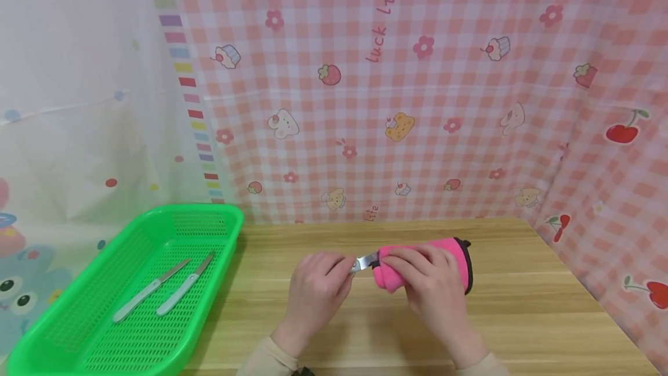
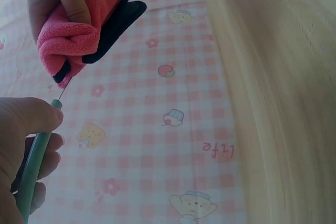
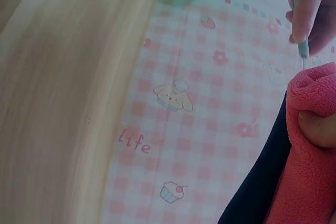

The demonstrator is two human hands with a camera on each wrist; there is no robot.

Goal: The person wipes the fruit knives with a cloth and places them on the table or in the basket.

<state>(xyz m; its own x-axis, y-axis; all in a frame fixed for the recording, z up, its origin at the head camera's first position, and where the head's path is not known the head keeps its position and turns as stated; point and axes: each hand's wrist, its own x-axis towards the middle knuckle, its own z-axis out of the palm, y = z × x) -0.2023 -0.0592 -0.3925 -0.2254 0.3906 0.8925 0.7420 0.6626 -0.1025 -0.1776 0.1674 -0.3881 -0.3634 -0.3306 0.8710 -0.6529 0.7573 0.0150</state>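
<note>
My left hand (image 1: 319, 288) grips a knife by its pale green handle (image 2: 34, 167). The blade (image 1: 367, 260) points right, and its far part is hidden in a folded pink cloth (image 1: 454, 254) with dark edging. My right hand (image 1: 430, 280) holds that cloth around the blade, thumb pressed into the plush fold in the right wrist view. Both hands are raised over the table's middle. In the left wrist view, a short stretch of thin blade shows between the handle and the cloth.
A green plastic basket (image 1: 209, 306) with perforated sides stands at the left of the wooden table (image 1: 548, 306). Two knives with pale handles, one knife (image 1: 151, 292) beside another knife (image 1: 185, 286), lie in it. A pink checked curtain (image 1: 365, 103) hangs behind the table.
</note>
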